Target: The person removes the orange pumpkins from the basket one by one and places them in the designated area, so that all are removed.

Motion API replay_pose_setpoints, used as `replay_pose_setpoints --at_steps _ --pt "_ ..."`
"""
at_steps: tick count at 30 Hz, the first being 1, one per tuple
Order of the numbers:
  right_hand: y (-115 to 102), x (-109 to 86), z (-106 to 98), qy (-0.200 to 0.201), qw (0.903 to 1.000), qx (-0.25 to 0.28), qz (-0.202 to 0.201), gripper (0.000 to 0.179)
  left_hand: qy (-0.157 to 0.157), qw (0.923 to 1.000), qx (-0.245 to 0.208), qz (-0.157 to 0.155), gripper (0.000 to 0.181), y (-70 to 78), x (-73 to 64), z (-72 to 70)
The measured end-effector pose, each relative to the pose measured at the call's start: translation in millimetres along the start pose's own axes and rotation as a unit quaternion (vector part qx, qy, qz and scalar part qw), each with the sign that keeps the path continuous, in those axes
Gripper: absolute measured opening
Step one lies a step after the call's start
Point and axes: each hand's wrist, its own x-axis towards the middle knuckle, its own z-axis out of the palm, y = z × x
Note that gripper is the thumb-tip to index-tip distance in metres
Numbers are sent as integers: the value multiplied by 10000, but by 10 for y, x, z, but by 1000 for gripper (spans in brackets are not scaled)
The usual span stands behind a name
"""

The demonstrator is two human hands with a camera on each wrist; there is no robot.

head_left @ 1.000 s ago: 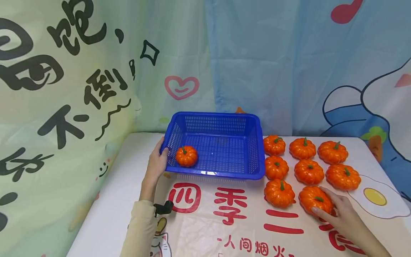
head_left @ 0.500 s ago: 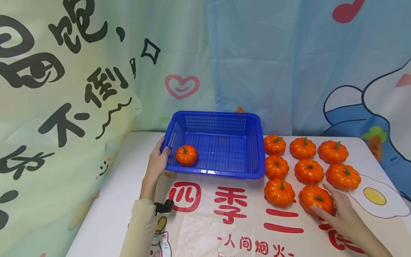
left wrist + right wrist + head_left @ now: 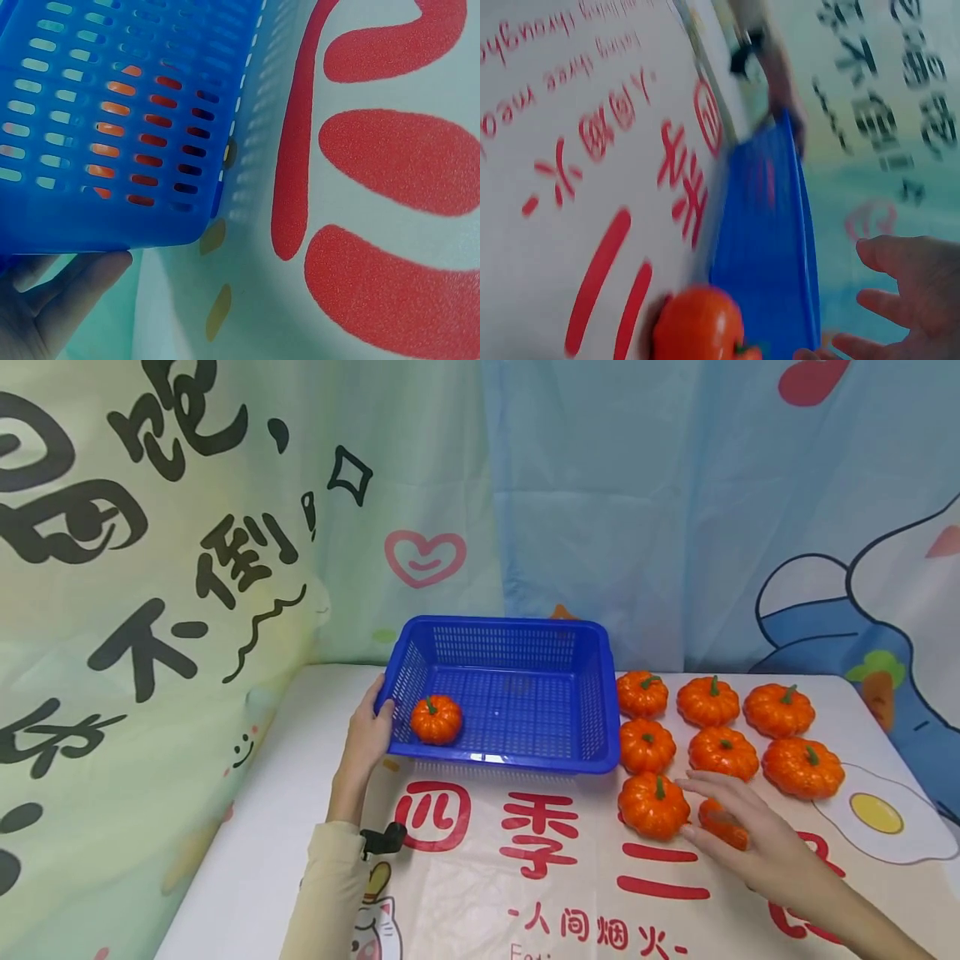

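Note:
My left hand (image 3: 367, 731) holds the left end of a blue plastic basket (image 3: 517, 702) by its rim; the left wrist view has the fingers (image 3: 86, 289) right at the basket's edge. Inside the basket, near its left wall, sits one small orange pumpkin (image 3: 437, 720). My right hand (image 3: 757, 835) reaches over the front of the pumpkin group with fingers spread and nothing in its grasp. Its fingertips are right beside the front-left pumpkin (image 3: 654, 807), and it partly hides another pumpkin (image 3: 720, 823) beneath. In the right wrist view, an orange pumpkin (image 3: 697, 326) lies left of the spread fingers.
Several more pumpkins (image 3: 723, 753) stand in rows right of the basket, the nearest close to its right wall. A printed cloth (image 3: 450, 893) with red characters covers the table. A patterned curtain (image 3: 592, 527) hangs behind.
My right hand has left the front-right pumpkin and moved left, to the edge of the front-left pumpkin. The left hand and basket have stayed in place.

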Motion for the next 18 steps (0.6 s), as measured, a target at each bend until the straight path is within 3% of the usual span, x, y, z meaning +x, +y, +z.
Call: replay_pose_setpoints --at_steps 5,10,18 --pt "-322 44 94 -831 9947 524 -306 52 13 10000 -18 -37 54 -10 13 -3" --pt "-563 127 199 -1805 9782 989 -266 57 88 9999 -12 -48 54 -10 13 -19" --pt "-855 233 461 -2516 9595 1134 -571 60 19 9999 -20 -99 54 -10 3 -12"
